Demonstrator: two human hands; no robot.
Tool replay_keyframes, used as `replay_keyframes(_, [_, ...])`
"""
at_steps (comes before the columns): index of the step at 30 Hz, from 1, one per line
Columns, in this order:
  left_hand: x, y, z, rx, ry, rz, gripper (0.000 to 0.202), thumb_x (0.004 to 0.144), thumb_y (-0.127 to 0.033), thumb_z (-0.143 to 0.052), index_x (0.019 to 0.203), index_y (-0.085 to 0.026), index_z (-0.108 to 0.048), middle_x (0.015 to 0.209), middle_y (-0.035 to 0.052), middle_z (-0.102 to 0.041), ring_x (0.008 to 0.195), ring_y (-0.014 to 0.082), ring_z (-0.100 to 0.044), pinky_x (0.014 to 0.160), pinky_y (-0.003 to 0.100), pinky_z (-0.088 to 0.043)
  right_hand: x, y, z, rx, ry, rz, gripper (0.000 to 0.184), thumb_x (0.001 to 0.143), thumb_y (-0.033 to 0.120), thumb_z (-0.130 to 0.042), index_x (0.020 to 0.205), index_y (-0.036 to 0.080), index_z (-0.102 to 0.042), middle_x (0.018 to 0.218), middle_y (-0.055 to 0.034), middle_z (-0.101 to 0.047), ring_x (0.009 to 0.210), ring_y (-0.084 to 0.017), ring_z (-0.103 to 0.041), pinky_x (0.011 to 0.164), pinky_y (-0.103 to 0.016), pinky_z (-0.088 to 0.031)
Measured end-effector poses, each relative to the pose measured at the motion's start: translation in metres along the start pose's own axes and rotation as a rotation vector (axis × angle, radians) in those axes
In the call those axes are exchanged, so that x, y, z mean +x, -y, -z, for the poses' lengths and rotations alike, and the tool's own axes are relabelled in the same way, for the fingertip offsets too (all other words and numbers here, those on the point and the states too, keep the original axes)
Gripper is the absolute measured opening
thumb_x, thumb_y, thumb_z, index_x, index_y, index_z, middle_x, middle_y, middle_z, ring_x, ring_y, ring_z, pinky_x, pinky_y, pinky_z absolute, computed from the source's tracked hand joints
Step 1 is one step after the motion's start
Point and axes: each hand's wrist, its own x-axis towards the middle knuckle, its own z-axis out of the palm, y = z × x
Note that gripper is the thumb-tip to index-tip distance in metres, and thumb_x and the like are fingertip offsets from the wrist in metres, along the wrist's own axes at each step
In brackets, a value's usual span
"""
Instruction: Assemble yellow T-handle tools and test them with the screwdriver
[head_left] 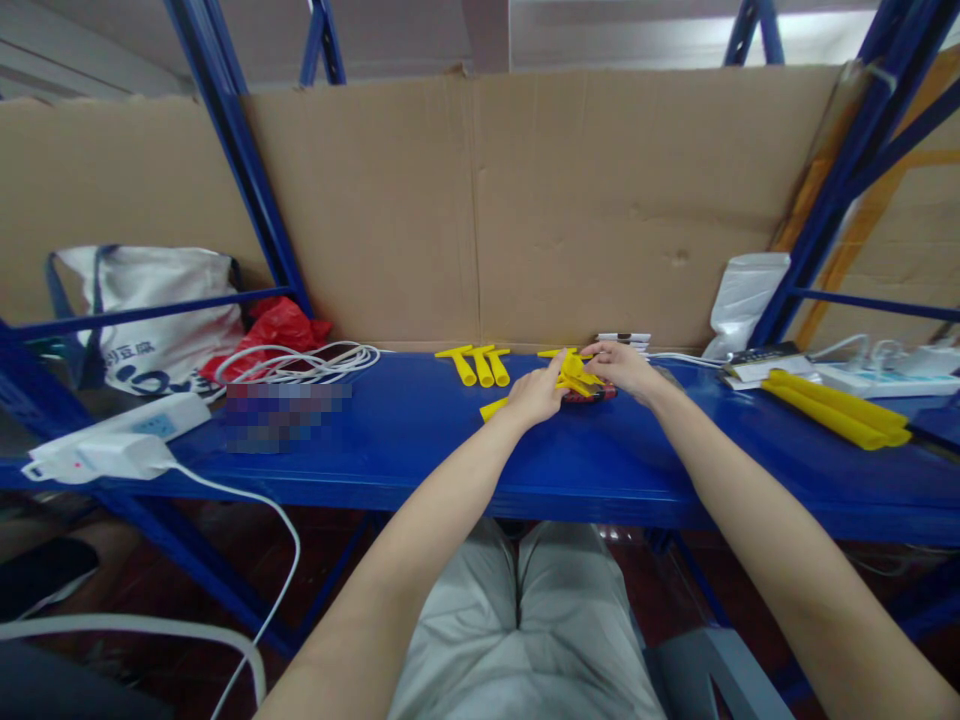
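On the blue shelf, my left hand (536, 393) is closed on a yellow plastic piece (574, 372), its index finger stretched along it. From the other side my right hand (624, 368) curls its fingers and thumb around the same cluster of yellow parts; the exact grip is small and partly hidden. A red and black object (591, 396) lies below the cluster, mostly covered. Another yellow piece (493, 408) pokes out beside my left wrist. Left of my hands, three yellow T-shaped tubes (480, 368) lie in a row near the cardboard.
Behind stands a cardboard wall (585, 210). At left are a white power strip (120, 440), coiled white cable (322, 362), a red plastic bag (274, 335) and a cloth bag (165, 310). Yellow tubes (836, 408) and a white pouch (746, 300) lie right. Blue posts frame the shelf.
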Motion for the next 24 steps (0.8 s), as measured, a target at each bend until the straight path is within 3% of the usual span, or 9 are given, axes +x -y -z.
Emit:
replay_keyframes(16, [-0.002, 0.000, 0.004, -0.049, -0.015, -0.015, 0.050, 0.088, -0.033, -0.047, 0.135, -0.025, -0.033, 0.117, 0.0093, -0.063, 0.109, 0.0257, -0.058, 0.085, 0.036, -0.046, -0.003, 0.002, -0.001, -0.063, 0.067, 0.027, 0.018, 0.071, 0.004, -0.053, 0.086, 0.013, -0.058, 0.048, 0.0081, -0.049, 0.035, -0.003, -0.035, 0.036, -0.016, -0.024])
replay_keyframes(24, [-0.002, 0.002, 0.001, -0.041, -0.045, -0.047, 0.040, 0.087, -0.028, -0.047, 0.127, -0.025, -0.044, 0.114, 0.0071, -0.064, 0.107, 0.0242, -0.058, 0.086, 0.035, -0.046, -0.007, 0.009, -0.004, -0.081, 0.059, 0.038, 0.015, 0.069, 0.004, -0.053, 0.078, 0.013, -0.059, 0.047, 0.0077, -0.047, 0.040, -0.003, -0.038, 0.041, -0.015, -0.032])
